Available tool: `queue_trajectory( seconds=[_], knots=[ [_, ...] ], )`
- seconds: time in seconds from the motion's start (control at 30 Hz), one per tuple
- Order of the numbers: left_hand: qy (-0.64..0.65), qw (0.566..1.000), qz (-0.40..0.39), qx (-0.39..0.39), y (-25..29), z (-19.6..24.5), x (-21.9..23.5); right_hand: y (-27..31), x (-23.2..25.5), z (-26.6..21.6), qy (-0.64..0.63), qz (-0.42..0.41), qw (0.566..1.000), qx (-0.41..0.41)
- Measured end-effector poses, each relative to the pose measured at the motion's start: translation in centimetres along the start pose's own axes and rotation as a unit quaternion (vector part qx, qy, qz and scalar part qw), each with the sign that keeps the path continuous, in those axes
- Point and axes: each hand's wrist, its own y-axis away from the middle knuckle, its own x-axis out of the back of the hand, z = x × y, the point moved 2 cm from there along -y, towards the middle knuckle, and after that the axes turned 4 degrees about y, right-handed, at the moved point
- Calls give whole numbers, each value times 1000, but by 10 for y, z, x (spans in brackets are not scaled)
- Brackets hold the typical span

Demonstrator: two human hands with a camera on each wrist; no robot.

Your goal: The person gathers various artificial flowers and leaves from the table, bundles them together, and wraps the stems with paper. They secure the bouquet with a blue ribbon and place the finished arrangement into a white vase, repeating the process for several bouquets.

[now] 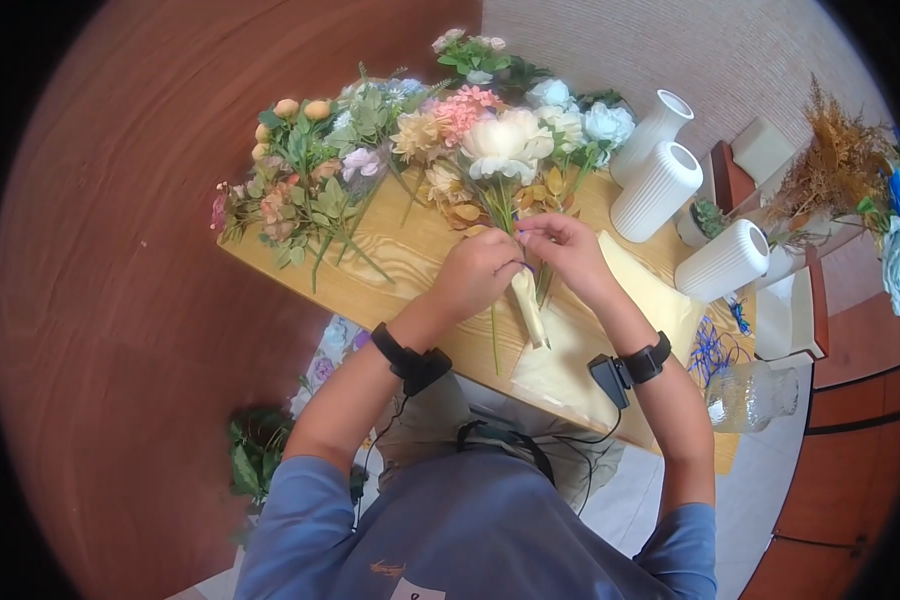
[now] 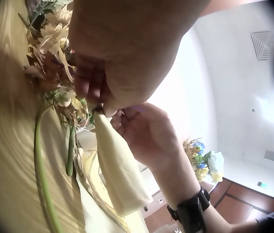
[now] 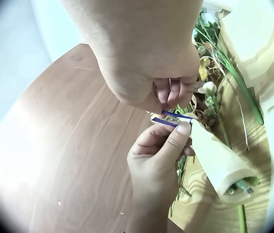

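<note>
A bouquet's stems are wrapped in pale yellow paper (image 1: 526,300), gathered into a narrow sleeve with cut stem ends showing in the right wrist view. At the sleeve's upper neck my left hand (image 1: 478,268) grips the bundle, its thumb (image 3: 178,138) pressing beside a purple-blue tie (image 3: 164,122). The right hand (image 1: 567,257) faces it, fingers curled, pinching the other end of that tie just above the left thumb. A large cream flower (image 1: 507,147) tops the stems. From the left wrist side, both hands (image 2: 149,136) meet at the sleeve's neck.
Artificial flowers (image 1: 310,190) cover the table's far left. White ribbed vases (image 1: 658,190) line the right, near blue ties (image 1: 715,350) and a clear glass vase (image 1: 755,395). Pale wrapping sheets (image 1: 570,365) lie under the right forearm. A loose green stem (image 1: 495,340) reaches the table's front edge.
</note>
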Motion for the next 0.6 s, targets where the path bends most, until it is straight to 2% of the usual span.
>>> queue_trajectory(
  seconds=[0.03, 0.27, 0.6],
  knots=[
    [-21, 999, -7, -34, 0, 1, 0, 0, 0, 0, -1, 5, 1000, 6],
    [-49, 998, -19, -36, 3, 3, 0, -4, -3, 3, -15, 27, 1000, -5],
    [-130, 990, -32, -35, 3, 0, 1, -7, -9, -9, 73, 9, 997, 20]
  ],
)
